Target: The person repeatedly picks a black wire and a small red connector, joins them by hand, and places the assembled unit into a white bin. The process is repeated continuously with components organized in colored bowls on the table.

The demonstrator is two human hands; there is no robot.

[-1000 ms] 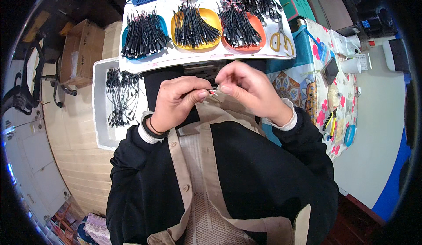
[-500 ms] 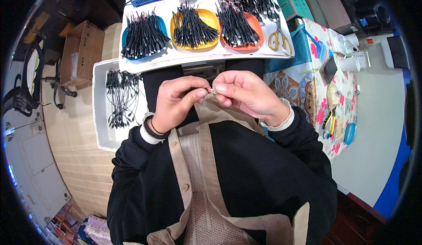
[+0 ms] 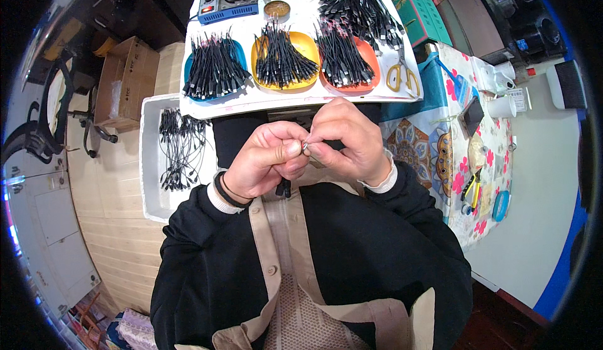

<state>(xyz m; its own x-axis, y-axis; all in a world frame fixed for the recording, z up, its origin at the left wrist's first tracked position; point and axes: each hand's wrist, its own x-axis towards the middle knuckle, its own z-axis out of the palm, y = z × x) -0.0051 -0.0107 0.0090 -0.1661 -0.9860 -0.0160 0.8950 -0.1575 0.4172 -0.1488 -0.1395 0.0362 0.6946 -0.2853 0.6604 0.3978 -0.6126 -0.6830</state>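
My left hand (image 3: 267, 160) is closed, pinching the stripped end of a short black cable whose black plug (image 3: 284, 188) hangs below the fingers. Against its fingertips, my right hand (image 3: 348, 141) pinches the thin wire ends (image 3: 305, 145) between thumb and forefinger. The wires' colours are mostly covered by the fingers. Just beyond the hands, bundles of black cables (image 3: 217, 67) with bared pinkish wire tips lie on a blue tray (image 3: 243, 53), a yellow tray (image 3: 308, 42) and an orange tray (image 3: 370, 53).
Behind the trays on the white table (image 3: 295, 101) stand a blue heating unit (image 3: 229, 3) and a round tin (image 3: 277, 10). Yellow-handled scissors (image 3: 402, 77) and loose cables (image 3: 361, 8) lie right. A white foam box (image 3: 151, 161) holds more cables; pliers (image 3: 475, 187) rest on a flowered cloth.
My right hand has turned over, knuckles now upward, and my left hand has rolled so its curled fingers show. The black plug has come into sight below the left hand. The view has shifted slightly.
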